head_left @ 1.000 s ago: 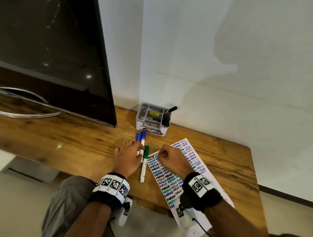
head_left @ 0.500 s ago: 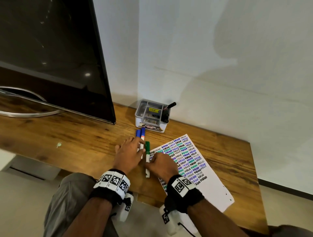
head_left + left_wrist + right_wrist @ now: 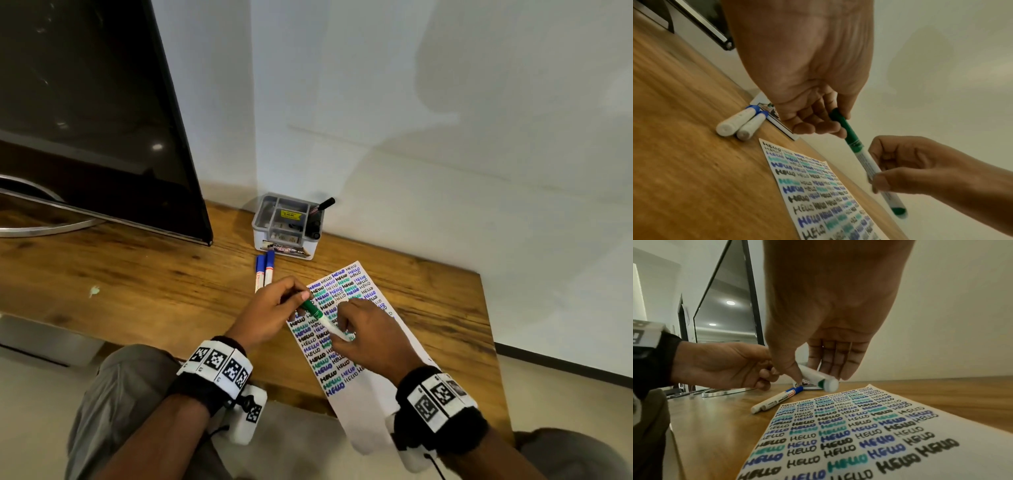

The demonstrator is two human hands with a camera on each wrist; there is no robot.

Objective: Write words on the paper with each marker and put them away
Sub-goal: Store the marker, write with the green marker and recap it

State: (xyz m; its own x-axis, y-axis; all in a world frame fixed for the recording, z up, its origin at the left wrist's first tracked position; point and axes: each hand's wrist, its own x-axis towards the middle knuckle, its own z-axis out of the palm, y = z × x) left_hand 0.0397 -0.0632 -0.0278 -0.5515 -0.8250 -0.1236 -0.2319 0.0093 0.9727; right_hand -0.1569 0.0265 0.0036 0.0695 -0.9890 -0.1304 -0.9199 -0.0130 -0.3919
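Two-handed grip, frame centre: left hand [image 3: 270, 313] pinches green marker [image 3: 320, 317] cap, right hand [image 3: 371, 334] grasps barrel above paper [image 3: 368, 387], apparently positioned for uncapping to write.

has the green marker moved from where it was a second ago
Yes. The green marker lay on the table beside the two blue markers; now both hands hold it lifted over the paper, to the right of the blue pair, which has stayed put.
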